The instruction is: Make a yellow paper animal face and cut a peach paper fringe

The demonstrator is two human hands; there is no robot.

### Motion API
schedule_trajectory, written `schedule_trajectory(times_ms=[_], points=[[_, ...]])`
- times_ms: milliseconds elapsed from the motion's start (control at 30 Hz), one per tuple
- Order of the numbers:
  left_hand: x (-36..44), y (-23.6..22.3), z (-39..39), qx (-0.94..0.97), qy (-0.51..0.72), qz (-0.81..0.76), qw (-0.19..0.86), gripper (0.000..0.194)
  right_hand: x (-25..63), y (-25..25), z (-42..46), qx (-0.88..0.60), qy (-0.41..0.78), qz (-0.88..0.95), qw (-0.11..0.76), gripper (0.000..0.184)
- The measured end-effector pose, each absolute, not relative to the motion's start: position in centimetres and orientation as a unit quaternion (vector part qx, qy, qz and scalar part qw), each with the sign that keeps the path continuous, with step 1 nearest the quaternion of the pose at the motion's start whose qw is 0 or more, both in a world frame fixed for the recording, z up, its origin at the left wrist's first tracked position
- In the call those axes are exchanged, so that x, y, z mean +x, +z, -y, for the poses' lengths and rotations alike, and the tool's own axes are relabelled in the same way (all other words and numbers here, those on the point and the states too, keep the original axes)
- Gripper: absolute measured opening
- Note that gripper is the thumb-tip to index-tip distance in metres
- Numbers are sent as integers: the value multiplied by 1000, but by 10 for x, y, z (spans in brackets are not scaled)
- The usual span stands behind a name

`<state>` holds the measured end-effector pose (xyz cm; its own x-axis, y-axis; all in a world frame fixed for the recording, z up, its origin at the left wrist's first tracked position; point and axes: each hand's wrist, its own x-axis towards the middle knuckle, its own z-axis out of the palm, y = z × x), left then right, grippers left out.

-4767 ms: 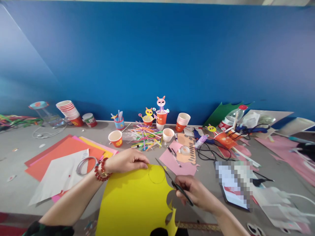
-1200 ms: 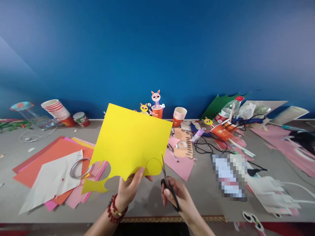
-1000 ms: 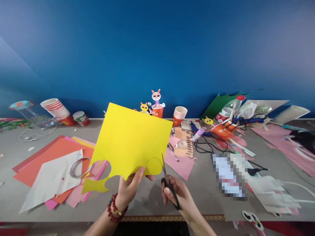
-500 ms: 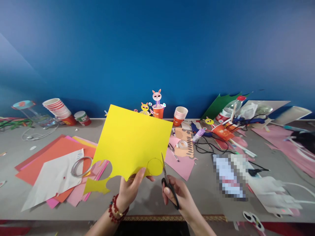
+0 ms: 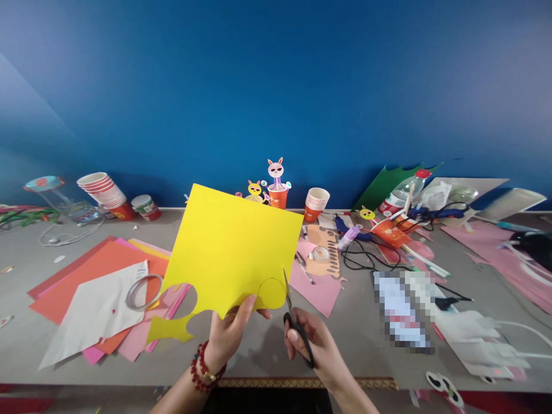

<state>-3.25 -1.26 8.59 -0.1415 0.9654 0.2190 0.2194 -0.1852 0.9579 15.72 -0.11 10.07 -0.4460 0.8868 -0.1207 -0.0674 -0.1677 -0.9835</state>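
A large sheet of yellow paper [image 5: 235, 241] is pinched at its lower edge by my left hand [image 5: 230, 330], thumb in front and fingers behind. Round bites are cut from its lower left, where a narrow yellow strip hangs. A drawn circle [image 5: 271, 293] marks the lower right corner, its outer side trimmed along the curve. My right hand [image 5: 317, 342] is closed around the black handles of a pair of scissors [image 5: 297, 328]. The blades point up and lie at the sheet's right edge, beside the circle.
Left of the sheet lie coloured papers [image 5: 103, 259] and a tape roll [image 5: 144, 292]. Paper cups [image 5: 317, 204] and rabbit figures [image 5: 276, 171] stand along the blue wall. To the right are a glue gun [image 5: 351, 227] with a black cord, a bottle [image 5: 401, 192] and a pixelated object [image 5: 403, 310].
Almost nothing differs. The view has shifted very slightly, while both hands, the yellow paper and the scissors keep their places.
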Motion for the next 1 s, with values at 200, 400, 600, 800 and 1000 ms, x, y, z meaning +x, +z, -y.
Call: schedule_trajectory(times_ms=[200, 400, 600, 800, 1000], points=[[-35, 83, 13, 555, 523, -554, 333, 40, 157, 97, 0, -385, 660, 536, 358, 47], [-32, 88, 12, 548, 557, -521, 344, 39, 156, 94, 1, -386, 669, 527, 355, 46], [-32, 91, 13, 530, 557, -519, 373, 38, 158, 93, 0, -385, 671, 531, 344, 49], [-35, 89, 13, 537, 558, -504, 382, 37, 159, 95, 1, -389, 666, 543, 332, 51], [-36, 94, 15, 535, 558, -508, 379, 37, 161, 94, 0, -394, 664, 551, 317, 52]])
